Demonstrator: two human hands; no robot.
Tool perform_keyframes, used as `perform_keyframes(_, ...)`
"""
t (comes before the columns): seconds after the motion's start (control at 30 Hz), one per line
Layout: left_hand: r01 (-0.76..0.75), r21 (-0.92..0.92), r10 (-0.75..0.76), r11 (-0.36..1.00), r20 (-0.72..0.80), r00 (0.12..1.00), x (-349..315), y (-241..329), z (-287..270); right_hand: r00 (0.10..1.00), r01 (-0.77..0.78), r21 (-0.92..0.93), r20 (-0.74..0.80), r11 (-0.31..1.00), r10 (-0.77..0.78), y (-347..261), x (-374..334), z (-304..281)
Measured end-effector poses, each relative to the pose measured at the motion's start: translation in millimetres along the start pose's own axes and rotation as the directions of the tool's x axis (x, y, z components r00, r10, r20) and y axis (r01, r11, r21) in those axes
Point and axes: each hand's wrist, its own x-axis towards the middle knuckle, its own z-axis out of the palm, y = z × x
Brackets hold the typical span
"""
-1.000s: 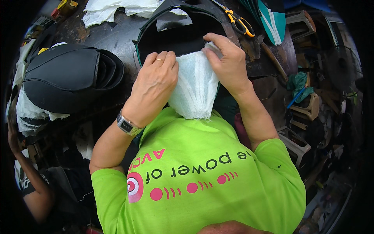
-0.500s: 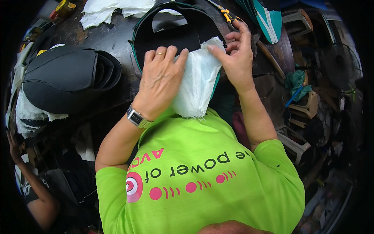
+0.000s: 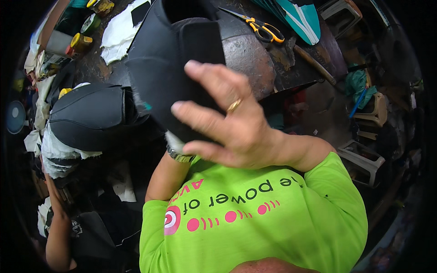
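Observation:
A black shaped piece of sheet material (image 3: 157, 68), with a cut-out and a speck of teal at its edge, stands up in front of me. My right hand (image 3: 236, 118) reaches across it, palm toward its surface, fingers spread; whether the fingertips press on it I cannot tell. My left hand (image 3: 174, 139) is almost wholly behind the black piece; only the wrist with its watch (image 3: 180, 156) shows, with a bit of white cloth close by. To the left lies a stack of similar black curved pieces (image 3: 86, 116) nested together.
Scissors with yellow-black handles (image 3: 264, 31) lie open on the dark table (image 3: 250, 54). A wooden handle (image 3: 316, 66) rests at its right edge, below teal pieces (image 3: 300, 20). White cloth (image 3: 120, 36) and small jars (image 3: 81, 41) are at the left. Plastic stools (image 3: 362, 159) stand at right; another person's arm (image 3: 59, 227) shows lower left.
The black piece has been raised and turned, so its outer side shows and the white cloth is mostly hidden. My right hand has crossed left over it; my left hand has gone behind it.

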Motion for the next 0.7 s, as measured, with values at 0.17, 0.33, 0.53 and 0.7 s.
perform_keyframes(0.17,0.18,-0.199,-0.177,0.963,0.032,0.984,-16,-10,-19,0.989,0.137,-0.176,0.073,0.975,-0.126,5,-18,36)
perform_keyframes(0.33,0.223,-0.232,-0.219,0.947,0.042,0.975,-19,-19,-20,0.982,0.157,-0.162,0.126,0.974,-0.137,14,-32,53)
perform_keyframes(0.53,0.234,-0.25,-0.226,0.939,0.063,0.972,-17,-23,-16,0.998,0.022,-0.128,0.069,0.992,-0.014,19,-27,41)
perform_keyframes(0.7,0.25,-0.251,-0.236,0.935,0.082,0.968,-18,-25,-19,0.993,-0.064,-0.183,0.089,0.981,0.081,23,-22,34)
